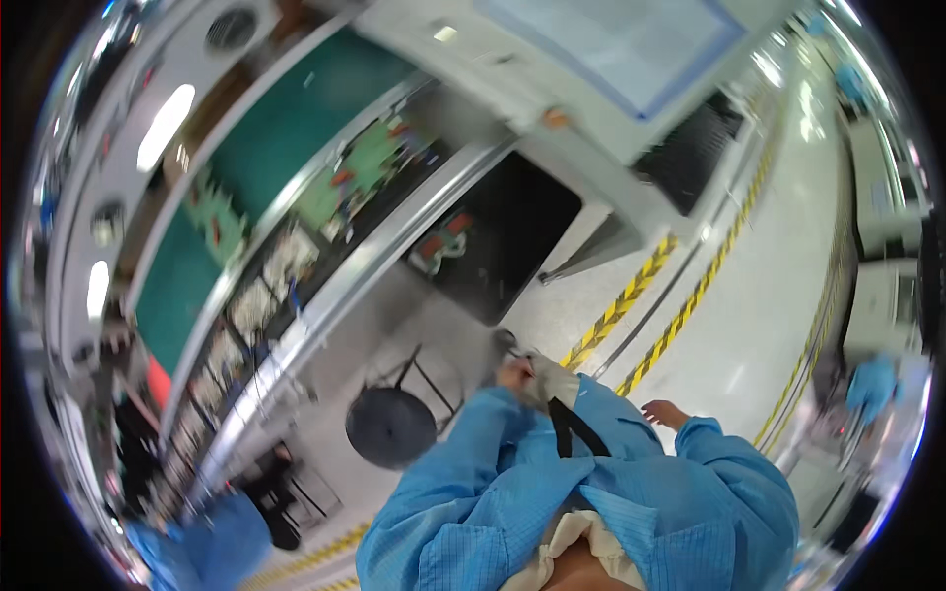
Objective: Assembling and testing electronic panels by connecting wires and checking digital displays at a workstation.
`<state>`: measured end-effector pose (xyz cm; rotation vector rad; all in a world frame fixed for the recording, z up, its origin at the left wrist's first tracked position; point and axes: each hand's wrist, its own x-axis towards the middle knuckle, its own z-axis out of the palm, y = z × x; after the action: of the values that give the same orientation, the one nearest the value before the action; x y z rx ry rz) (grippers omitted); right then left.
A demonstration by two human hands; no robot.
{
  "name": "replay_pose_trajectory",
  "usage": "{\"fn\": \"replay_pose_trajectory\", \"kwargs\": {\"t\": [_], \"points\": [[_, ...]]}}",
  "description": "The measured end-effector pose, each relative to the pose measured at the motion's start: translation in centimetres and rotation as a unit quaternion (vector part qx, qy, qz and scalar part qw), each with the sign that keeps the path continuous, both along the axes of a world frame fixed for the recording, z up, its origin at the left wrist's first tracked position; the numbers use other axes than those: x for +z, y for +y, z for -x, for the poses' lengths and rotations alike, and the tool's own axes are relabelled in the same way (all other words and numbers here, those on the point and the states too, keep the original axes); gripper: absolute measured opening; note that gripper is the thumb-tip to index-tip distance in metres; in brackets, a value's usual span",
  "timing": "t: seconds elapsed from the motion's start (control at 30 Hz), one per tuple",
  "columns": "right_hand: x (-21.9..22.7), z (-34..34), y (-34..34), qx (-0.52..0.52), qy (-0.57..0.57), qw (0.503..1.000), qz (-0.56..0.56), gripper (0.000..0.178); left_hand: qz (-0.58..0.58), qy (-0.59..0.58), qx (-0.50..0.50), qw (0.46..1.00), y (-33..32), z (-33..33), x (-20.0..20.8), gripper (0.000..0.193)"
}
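Note:
My left hand point(514, 375) is in front of my body at the end of a blue smock sleeve, beside pale cloth and a black strap point(565, 428). Motion smears its fingers. A small dark shape point(505, 341) shows just beyond it; I cannot make out whether the hand holds it. Lower at my right side, my right hand point(667, 413) hangs with its fingers apart and nothing in them. The smock point(581, 483) covers both arms.
A round black stool point(391, 427) stands left of me. Beyond it runs a long workbench with a metal edge point(340, 286) and green circuit boards point(360, 167). Yellow-black tape point(621, 300) marks the floor. People in blue smocks are at lower left point(222, 542) and far right point(872, 384).

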<state>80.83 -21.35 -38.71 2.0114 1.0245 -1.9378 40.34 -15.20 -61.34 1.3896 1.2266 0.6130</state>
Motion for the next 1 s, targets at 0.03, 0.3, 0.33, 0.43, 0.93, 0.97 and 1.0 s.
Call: {"fn": "replay_pose_trajectory", "kwargs": {"t": [0.03, 0.3, 0.33, 0.43, 0.93, 0.97, 1.0], "points": [[-0.8, -2.1, -1.1, 0.043, 0.018, 0.998, -0.047, 0.029, 0.133, -0.107, -0.004, 0.985, 1.3, -2.5, 3.0, 0.015], [-4.1, -17.5, 1.6, -0.366, -0.033, 0.919, -0.143, 0.026, 0.202, -0.132, -0.285, 0.928, 12.8, -22.5, 25.1, 0.021], [-4.4, -19.9, 3.9, -0.410, -0.069, 0.894, -0.164, 0.025, 0.198, -0.123, -0.298, 0.926, 14.4, -25.6, 25.4, 0.021], [-6.2, -28.4, 12.9, -0.473, -0.013, 0.841, -0.261, 0.026, 0.175, -0.152, -0.319, 0.919, 19.3, -35.9, 27.6, 0.014], [1.1, -40.9, 84.6, -0.335, 0.298, 0.846, -0.288, 0.039, 0.145, -0.165, -0.264, 0.939, 52.4, -61.9, 36.6, 0.021], [0.3, -39.9, 88.1, -0.332, 0.314, 0.858, -0.234, 0.039, 0.148, -0.166, -0.239, 0.945, 53.5, -62.8, 34.9, 0.021], [-0.8, -38.6, 90.7, -0.326, 0.329, 0.869, -0.173, 0.039, 0.162, -0.172, -0.228, 0.945, 54.5, -63.6, 34.6, 0.020]]}}
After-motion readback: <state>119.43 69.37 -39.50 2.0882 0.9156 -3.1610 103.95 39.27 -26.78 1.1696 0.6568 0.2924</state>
